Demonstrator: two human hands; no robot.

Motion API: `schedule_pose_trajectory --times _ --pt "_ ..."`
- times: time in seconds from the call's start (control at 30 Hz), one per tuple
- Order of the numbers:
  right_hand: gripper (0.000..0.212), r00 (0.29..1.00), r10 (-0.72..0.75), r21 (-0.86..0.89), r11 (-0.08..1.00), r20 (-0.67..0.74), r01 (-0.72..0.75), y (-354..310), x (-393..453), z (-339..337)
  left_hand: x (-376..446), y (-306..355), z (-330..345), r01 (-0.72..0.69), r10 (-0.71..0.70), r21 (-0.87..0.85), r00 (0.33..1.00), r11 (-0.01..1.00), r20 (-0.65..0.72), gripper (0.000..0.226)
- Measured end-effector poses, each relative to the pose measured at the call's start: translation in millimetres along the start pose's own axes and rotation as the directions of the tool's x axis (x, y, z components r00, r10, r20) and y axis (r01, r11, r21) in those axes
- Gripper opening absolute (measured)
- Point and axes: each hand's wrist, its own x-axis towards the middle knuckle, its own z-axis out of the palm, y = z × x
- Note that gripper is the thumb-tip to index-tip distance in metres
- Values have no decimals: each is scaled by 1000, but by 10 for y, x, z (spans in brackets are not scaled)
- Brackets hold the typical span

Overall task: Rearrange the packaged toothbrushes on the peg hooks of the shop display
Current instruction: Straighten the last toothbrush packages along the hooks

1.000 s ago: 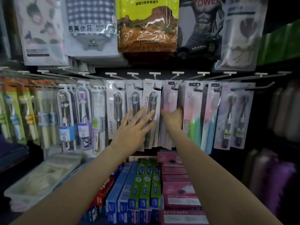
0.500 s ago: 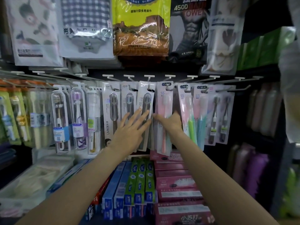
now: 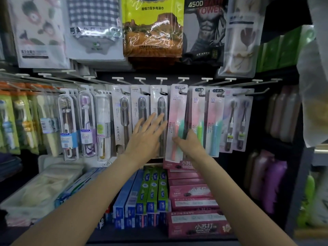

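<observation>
Head view looks onto a shop display whose peg hooks (image 3: 182, 92) carry a row of packaged toothbrushes. Near the middle of the row, the right hand (image 3: 190, 142) pinches the lower part of a pink toothbrush pack (image 3: 176, 121), thumb on its front and curled fingers behind it; the pack hangs tilted from its hook. Just beside it, the left hand (image 3: 148, 137) lies flat with straight, spread fingers against the grey toothbrush packs (image 3: 158, 110), gripping nothing. Along the shelf's front edge below stand blue and green toothpaste boxes (image 3: 150, 192) and pink boxes (image 3: 193, 201).
</observation>
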Motion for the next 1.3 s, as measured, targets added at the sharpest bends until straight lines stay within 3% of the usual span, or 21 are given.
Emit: schedule_pose_trajectory --times 0.07,0.17,0.23,0.27,0.37,0.53,1.2,1.3 --pt "48 983 -163 -181 973 -79 147 -174 -36 -109 136 -1 -60 62 -64 -50 998 997 -29 68" --pt "43 819 -524 -416 816 -235 402 -478 -12 -246 301 -26 -163 167 -177 -149 983 975 -57 61" --pt "44 741 -647 -545 693 -180 473 -568 90 -270 378 -58 -239 220 -231 -164 972 962 -52 57" --pt "47 737 -667 -613 629 -109 479 -563 151 -271 415 -72 -275 228 -237 -151 970 962 -45 56" --pt "55 787 -616 -771 488 27 409 -465 304 -271 527 -101 -362 202 -203 -80 979 976 -1 57" --pt "58 827 -558 -845 412 60 340 -350 402 -225 659 -131 -387 176 -178 30 980 984 92 54" --pt "55 837 -545 -872 385 51 304 -361 474 -241 643 -142 -279 121 -121 5 992 993 36 51" --pt "54 804 -593 -849 405 39 339 -341 406 -269 630 -139 -260 121 -121 14 992 993 25 52"
